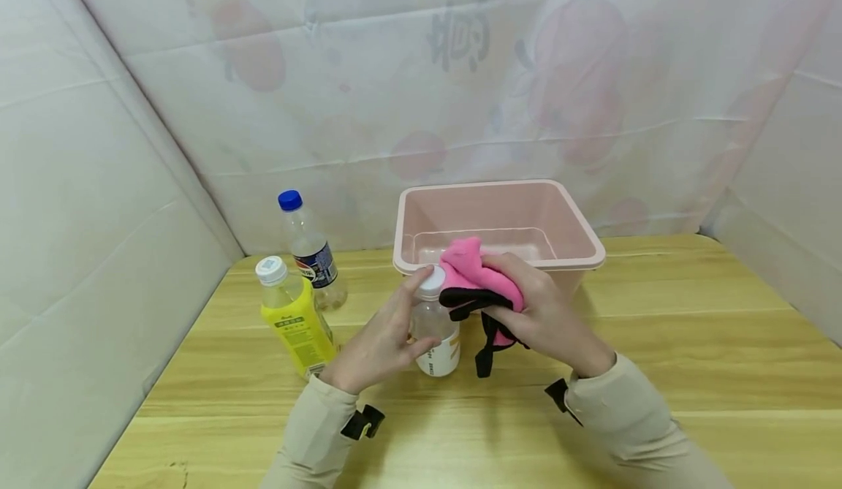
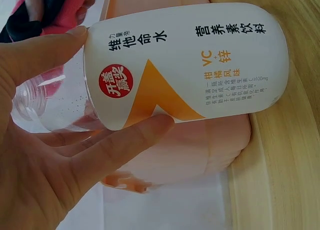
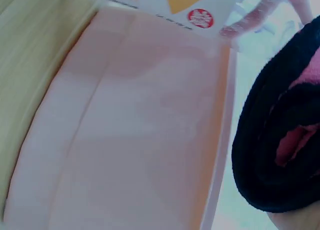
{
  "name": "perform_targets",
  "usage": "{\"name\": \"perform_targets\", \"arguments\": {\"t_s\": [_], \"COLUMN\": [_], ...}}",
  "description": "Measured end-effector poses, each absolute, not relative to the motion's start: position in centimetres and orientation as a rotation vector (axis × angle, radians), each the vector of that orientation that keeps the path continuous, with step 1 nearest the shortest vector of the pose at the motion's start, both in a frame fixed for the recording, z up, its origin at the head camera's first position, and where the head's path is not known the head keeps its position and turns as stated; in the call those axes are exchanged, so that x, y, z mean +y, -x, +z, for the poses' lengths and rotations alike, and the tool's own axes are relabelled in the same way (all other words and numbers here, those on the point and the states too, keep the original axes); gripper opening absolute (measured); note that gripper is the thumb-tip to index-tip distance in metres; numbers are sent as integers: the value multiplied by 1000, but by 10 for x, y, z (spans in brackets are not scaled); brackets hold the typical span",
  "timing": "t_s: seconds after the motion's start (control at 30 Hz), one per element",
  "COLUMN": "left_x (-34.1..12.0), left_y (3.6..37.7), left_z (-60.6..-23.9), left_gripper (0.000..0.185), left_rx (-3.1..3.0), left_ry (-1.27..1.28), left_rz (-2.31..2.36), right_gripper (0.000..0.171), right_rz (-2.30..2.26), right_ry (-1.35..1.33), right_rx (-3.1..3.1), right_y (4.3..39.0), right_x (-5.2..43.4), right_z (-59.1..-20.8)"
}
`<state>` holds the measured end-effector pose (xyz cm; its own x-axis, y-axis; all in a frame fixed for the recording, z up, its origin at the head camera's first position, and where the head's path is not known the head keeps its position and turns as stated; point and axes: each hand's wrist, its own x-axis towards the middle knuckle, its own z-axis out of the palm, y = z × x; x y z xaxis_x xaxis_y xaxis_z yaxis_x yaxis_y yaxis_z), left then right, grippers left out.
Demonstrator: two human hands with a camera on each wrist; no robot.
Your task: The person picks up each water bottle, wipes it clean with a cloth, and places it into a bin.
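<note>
The left hand (image 1: 381, 343) wraps its fingers round the bottle (image 1: 435, 328), which stands on the table (image 1: 658, 357) just before the pink bin (image 1: 500, 218). The right hand (image 1: 546, 313) bunches a pink cloth (image 1: 470, 277) against the white cap (image 1: 433, 278). The bottle looks empty, light, smooth and slippery; best held at the labelled waist. The cloth is soft. Two bottles (image 1: 296, 313) stand toward the left edge.

Light wood-grain surface (image 1: 658, 372), pale yellow planks running left-right, small scuff near front left corner. Boxed in on 3 sides by white sheeting: left wall (image 1: 85, 204) and right wall (image 1: 789, 204) plain w/ fold creases, back wall (image 1: 421, 87) w/ faded pinkish-red round prints + a grey character showing through. Even, soft lighting, no hard shadows. No windows or floor in view.
</note>
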<state>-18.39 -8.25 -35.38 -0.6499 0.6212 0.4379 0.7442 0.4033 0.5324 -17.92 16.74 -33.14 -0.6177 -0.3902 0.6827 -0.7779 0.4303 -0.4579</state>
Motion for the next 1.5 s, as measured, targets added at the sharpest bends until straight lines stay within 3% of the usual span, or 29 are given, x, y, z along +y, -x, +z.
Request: {"name": "perform_targets", "arguments": {"t_s": [0.67, 0.9, 1.07, 1.5], "left_x": [-83, -83, -82, -82], "left_y": [185, 184, 184, 183], "left_z": [-355, -355, -356, -355], "left_gripper": [95, 93, 94, 92], "left_rx": [-2465, -2455, -2427, -2444], "left_ry": [1231, 1231, 1242, 1232], "left_rz": [-1071, -1023, -1020, -969], "right_gripper": [30, 43, 38, 41], "right_rz": [849, 460, 264, 249], "right_ry": [-1166, -1133, -1177, -1183], "right_rx": [-2529, -2705, -2772, -2722], "right_y": [188, 195, 195, 190], "right_x": [175, 176, 172, 173], "right_z": [-350, -358, -366, -360]}}
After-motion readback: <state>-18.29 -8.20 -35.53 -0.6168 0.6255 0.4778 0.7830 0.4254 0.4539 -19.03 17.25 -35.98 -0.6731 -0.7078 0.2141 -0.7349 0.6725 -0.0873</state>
